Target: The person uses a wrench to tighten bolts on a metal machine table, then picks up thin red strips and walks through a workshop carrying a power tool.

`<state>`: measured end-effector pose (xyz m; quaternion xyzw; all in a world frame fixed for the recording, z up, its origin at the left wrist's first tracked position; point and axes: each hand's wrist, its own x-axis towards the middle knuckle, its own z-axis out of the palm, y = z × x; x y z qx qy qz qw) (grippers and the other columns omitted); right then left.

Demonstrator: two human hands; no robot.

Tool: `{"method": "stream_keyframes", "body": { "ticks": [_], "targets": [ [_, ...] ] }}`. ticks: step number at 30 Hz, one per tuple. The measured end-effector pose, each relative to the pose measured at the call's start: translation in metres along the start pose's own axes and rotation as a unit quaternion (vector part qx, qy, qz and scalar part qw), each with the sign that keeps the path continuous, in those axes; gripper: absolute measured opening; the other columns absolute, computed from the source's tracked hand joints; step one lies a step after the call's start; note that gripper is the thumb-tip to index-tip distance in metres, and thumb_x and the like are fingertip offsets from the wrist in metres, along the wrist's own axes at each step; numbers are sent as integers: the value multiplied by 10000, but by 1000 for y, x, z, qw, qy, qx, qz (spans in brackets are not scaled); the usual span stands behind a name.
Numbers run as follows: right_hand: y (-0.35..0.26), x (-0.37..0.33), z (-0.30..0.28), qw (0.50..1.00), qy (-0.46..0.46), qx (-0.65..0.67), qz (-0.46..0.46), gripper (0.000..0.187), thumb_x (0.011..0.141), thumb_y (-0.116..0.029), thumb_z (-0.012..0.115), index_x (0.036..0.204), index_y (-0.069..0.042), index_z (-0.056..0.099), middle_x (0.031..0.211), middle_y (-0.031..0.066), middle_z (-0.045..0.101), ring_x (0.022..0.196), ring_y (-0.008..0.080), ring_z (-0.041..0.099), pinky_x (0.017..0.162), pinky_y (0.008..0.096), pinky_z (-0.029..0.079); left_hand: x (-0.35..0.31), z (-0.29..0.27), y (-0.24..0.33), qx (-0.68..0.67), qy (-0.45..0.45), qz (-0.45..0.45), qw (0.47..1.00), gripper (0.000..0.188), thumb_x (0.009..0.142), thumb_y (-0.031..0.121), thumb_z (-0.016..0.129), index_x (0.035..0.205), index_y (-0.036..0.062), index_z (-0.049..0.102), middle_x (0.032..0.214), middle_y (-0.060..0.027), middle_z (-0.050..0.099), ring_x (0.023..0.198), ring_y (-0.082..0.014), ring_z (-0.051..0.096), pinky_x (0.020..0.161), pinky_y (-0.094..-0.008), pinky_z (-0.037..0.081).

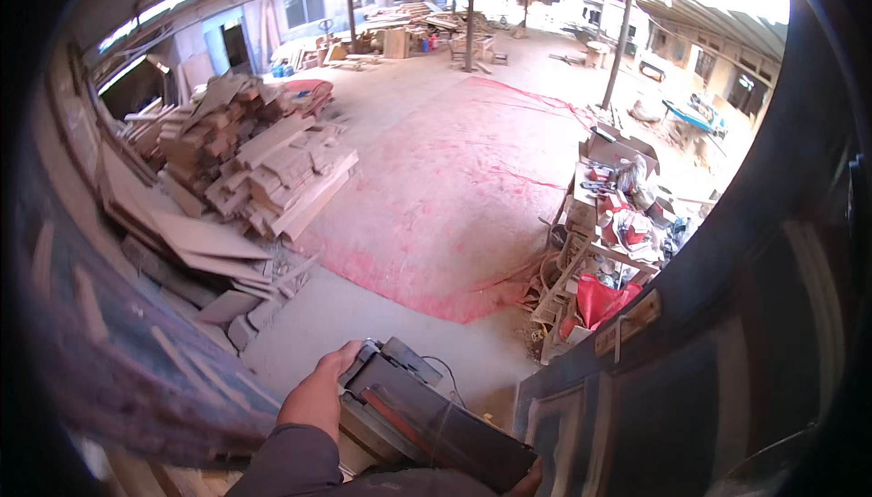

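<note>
In front of my body is a dark boxy machine [436, 429] with a flat top, a reddish-brown strip along it, a grey block at its far end and a thin black cord. My left hand [320, 392] grips its far left corner, fingers closed around the edge. Only a sliver of my right hand [529, 479] shows, at the machine's near right corner; the rest of it is hidden beneath or behind the machine. The machine sits tilted between both hands. What kind of machine it is cannot be told.
An open dark door with a lock plate [629, 324] stands close on the right; another dark panel [136, 361] is close on the left. Stacked wood [272, 165] lies to the left. A cluttered rack [604, 252] stands at right. Red sheeting [445, 197] covers the middle floor, and posts [470, 15] rise beyond.
</note>
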<state>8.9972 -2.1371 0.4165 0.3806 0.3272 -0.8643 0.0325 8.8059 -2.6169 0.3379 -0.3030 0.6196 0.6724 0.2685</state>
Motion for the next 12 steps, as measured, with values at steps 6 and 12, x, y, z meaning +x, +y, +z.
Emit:
{"method": "stream_keyframes", "body": {
  "ticks": [6, 12],
  "targets": [
    [-26, 124, 78, 999, -52, 10, -6, 571, 1076, -492, 383, 1302, -24, 620, 1231, 173, 694, 1059, 310, 696, 968, 436, 563, 76, -20, 98, -5, 66, -4, 998, 562, 894, 553, 532, 1155, 109, 756, 1211, -143, 709, 1073, -291, 622, 962, -394, 474],
    [-61, 275, 192, 996, -62, -16, 65, 601, 1095, -488, 298, 1302, -20, 613, 1233, 150, 687, 1123, 287, 652, 1040, 416, 494, 189, -75, 198, 53, 155, -22, 986, 705, 906, 612, 465, 1326, 88, 679, 1399, -148, 627, 1290, -295, 543, 1099, -422, 410]
  ]
}}
